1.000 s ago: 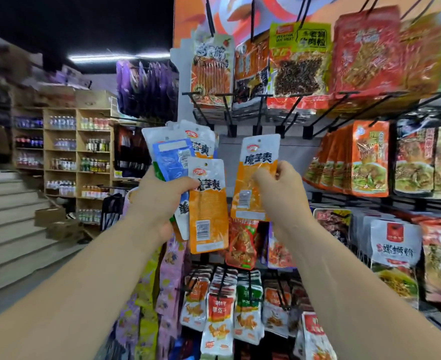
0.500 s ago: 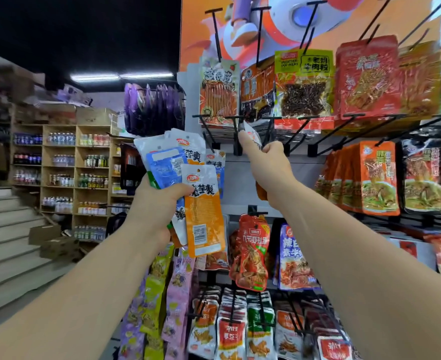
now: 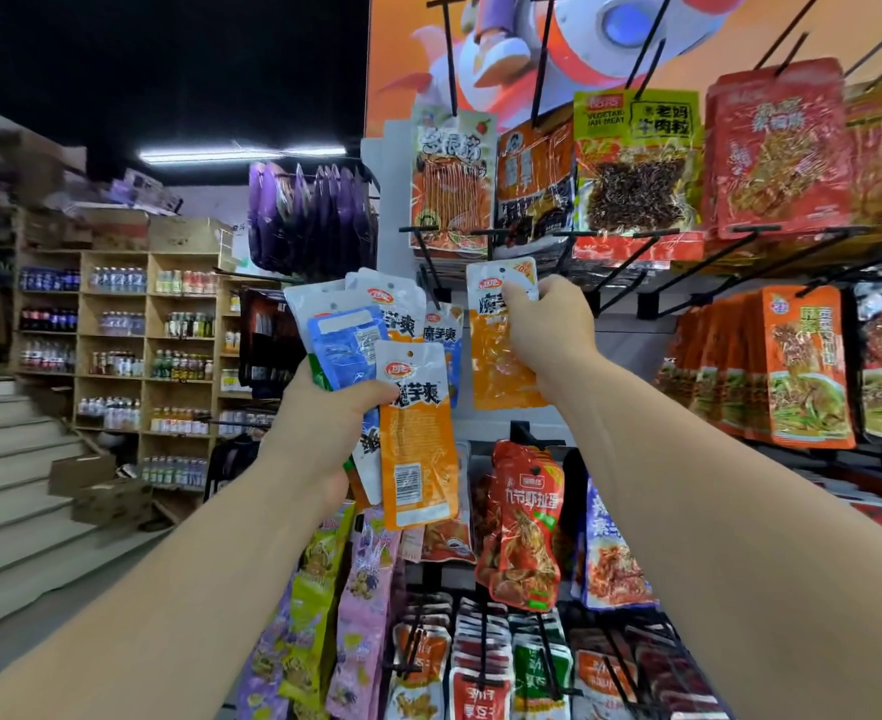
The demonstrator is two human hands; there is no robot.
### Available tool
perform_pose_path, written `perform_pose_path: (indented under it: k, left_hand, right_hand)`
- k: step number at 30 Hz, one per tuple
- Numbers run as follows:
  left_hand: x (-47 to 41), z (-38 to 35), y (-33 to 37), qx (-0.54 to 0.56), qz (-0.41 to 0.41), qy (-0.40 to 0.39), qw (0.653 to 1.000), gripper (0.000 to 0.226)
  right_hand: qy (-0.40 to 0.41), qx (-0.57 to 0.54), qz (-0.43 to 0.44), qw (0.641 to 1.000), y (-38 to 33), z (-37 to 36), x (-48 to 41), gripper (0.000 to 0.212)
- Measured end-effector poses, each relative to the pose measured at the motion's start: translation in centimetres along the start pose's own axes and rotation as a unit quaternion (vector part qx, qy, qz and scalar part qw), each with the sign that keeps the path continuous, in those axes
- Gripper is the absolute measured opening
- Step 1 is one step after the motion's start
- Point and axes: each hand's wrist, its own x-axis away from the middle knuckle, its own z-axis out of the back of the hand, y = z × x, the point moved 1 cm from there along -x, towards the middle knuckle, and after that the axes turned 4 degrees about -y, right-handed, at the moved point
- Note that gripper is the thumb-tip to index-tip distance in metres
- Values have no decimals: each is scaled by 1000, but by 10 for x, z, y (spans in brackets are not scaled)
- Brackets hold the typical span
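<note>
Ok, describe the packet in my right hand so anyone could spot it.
Under the big orange poster, just below the top row of hanging bags, the right hand pinches an orange packet by its white top. Unlike the bunch in the left hand, it is held alone.

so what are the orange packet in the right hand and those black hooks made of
The orange packet looks like thin glossy plastic film: it glints and wrinkles. The black hooks seem to be coated metal rod: thin, straight, evenly dark.
</note>
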Motion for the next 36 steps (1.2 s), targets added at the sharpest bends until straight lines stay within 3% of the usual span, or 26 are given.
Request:
perform_pose_path:
  k: [13, 17, 20, 21, 24, 26, 29, 32, 36]
  left_hand:
    - [-8, 3, -13, -16, -3, 8, 1000, 47]
    - [-8, 7, -16, -14, 4, 8, 1000, 50]
    - [-8, 8, -19, -12, 4, 5, 1000, 50]
    - [-8, 9, -20, -12, 5, 5, 1000, 50]
    - [-8, 9, -21, -11, 7, 7, 1000, 50]
    - [-7, 10, -21, -8, 8, 9, 1000, 49]
    - [-5, 8, -19, -9, 7, 10, 1000, 49]
    - [-5, 6, -18, -7, 10, 11, 1000, 48]
    - [-7, 5, -15, -6, 12, 8, 1000, 46]
  right_hand:
    - [-37, -15, 0, 999, 0, -14, -15, 42]
    - [-55, 47, -15, 997, 9, -13, -23, 46]
    - [-49, 80, -25, 995, 15, -13, -27, 30]
    - [-49, 89, -27, 994, 18, -13, -28, 31]
    - [-37, 163, 25, 986, 24, -9, -17, 61]
    - [-27, 232, 131, 963, 29, -2, -2, 66]
    - [-65, 384, 275, 879, 37, 7, 9, 68]
    - [-142, 509, 292, 797, 38, 11, 4, 76]
    - [-179, 578, 258, 753, 37, 3, -10, 83]
